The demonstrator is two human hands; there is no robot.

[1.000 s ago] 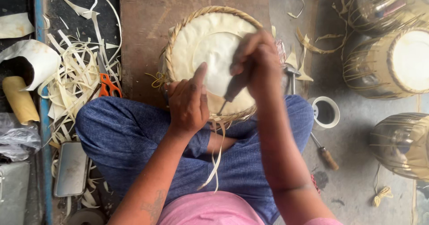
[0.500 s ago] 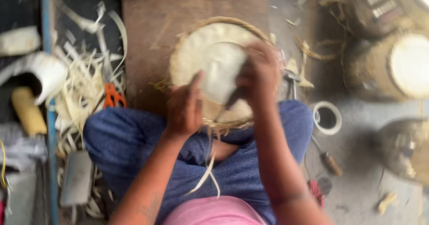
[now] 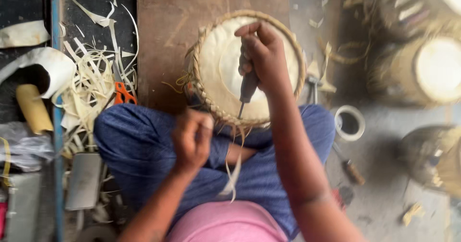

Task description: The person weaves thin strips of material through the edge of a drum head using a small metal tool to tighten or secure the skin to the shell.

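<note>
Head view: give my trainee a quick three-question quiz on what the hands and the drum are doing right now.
1. True or false: the right hand holds a dark-handled pointed tool with its tip at the drum's braided rim.
2. What is the left hand gripping? A) orange-handled scissors B) a pale strip C) a tape roll
3. Fill in: the drum rests against the person's ___ legs.

Key: 1 true. 2 B, the pale strip hangs below the rim; the scissors lie among shavings, and the tape roll sits on the floor. 3 crossed.
</note>
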